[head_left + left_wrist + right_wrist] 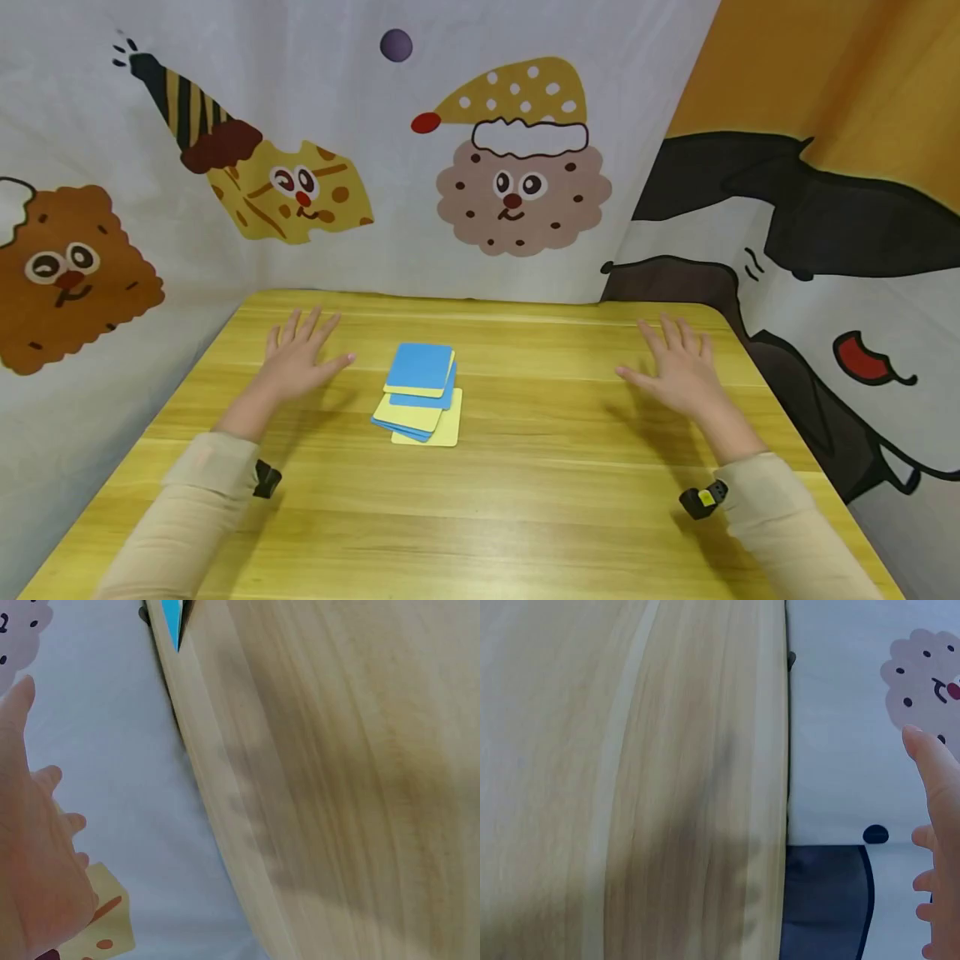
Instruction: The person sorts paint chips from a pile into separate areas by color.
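Observation:
A loose, uneven pile of blue and yellow square cards [418, 367] lies on the wooden table, left of its middle. To the left of the pile is my left hand [297, 362], fingers spread and thumb pointing toward the cards without touching them. My right hand [681, 375] is over the table's right side, also with fingers spread and holding nothing. The left wrist view shows the left hand [41, 847] at its edge and a blue corner of a card [173, 622] at the top. In the right wrist view the right hand [941, 802] appears at the right edge.
The wooden table [525, 500] has rounded far corners and meets a white curtain [420, 258] printed with cartoon biscuits and cheese. More printed cloth [787, 167] hangs along the right side. A small dark device [703, 499] sits at the right wrist, another [267, 479] at the left.

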Demonstrator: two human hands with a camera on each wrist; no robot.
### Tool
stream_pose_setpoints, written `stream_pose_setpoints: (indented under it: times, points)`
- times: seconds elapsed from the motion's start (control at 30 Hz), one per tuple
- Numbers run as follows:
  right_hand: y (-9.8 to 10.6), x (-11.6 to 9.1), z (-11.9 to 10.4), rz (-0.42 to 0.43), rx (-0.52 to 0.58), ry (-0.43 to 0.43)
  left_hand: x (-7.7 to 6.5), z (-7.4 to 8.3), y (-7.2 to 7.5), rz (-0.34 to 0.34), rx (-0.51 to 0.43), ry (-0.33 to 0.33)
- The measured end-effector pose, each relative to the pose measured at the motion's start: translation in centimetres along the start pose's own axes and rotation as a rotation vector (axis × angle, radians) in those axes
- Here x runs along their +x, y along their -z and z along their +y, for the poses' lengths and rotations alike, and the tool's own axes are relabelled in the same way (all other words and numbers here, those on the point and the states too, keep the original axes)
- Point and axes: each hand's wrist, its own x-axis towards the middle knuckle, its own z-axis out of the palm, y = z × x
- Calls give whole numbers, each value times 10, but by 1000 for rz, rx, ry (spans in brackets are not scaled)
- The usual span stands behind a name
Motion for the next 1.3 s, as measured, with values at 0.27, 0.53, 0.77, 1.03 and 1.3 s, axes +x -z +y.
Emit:
stream_pose_setpoints:
  times: [0.27,0.53,0.77,1.03,1.3]
  points:
    - [-1,5,-18,-12,-5,31,6,1,6,-1,-24,-47]
    - [-5,16,-41,-3,32,70,11,7,8,-8,-75,-74]
    - [-13,26,-65,18,57,91,18,9,1,-7,-167,-116]
    - [-27,37,-94,36,110,140,29,9,-12,-5,-264,-148]
    - [-44,46,-122,17,185,168,35,11,-28,10,-334,-147]
